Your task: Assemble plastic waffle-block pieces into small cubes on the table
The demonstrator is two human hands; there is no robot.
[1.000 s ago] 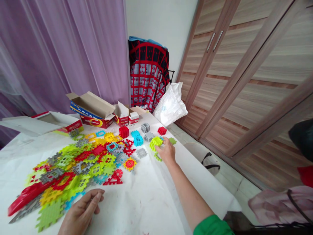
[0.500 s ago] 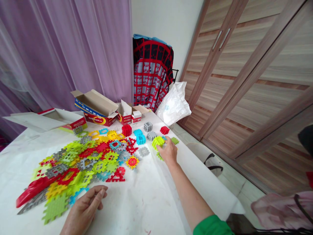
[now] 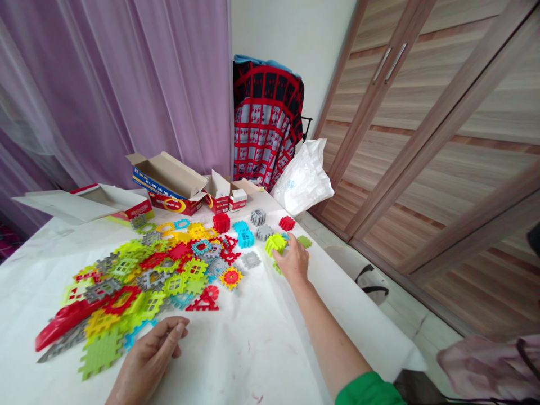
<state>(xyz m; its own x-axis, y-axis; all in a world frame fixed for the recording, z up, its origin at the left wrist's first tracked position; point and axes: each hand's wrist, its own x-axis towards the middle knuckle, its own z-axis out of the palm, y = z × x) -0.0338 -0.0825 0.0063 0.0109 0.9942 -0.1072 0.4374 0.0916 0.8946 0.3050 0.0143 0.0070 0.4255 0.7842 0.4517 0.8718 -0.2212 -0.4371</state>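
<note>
My right hand (image 3: 294, 260) reaches over the right side of the table, its fingers closed round a yellow-green stack of toy pieces (image 3: 275, 243). Beside it lie a flat green piece (image 3: 304, 242) and a red stack (image 3: 287, 223). To the left of that hand stand grey stacks (image 3: 264, 233), a blue stack (image 3: 244, 236) and another red stack (image 3: 221, 223). My left hand (image 3: 152, 355) rests near the front edge, fingers curled together; whether anything is in them is hidden. It is nearest to a blue piece (image 3: 137, 335) at the edge of a mixed pile (image 3: 160, 273).
Opened cardboard boxes (image 3: 169, 180) stand along the back of the white table (image 3: 253, 337). A white plastic bag (image 3: 304, 177) is at the far right corner. Past the right edge, a bag with black handles (image 3: 358, 270) sits on the floor.
The whole view has shifted slightly, so things appear a little further right. Both hands keep nearly the same pose, my right hand still at the yellow-green stack.
</note>
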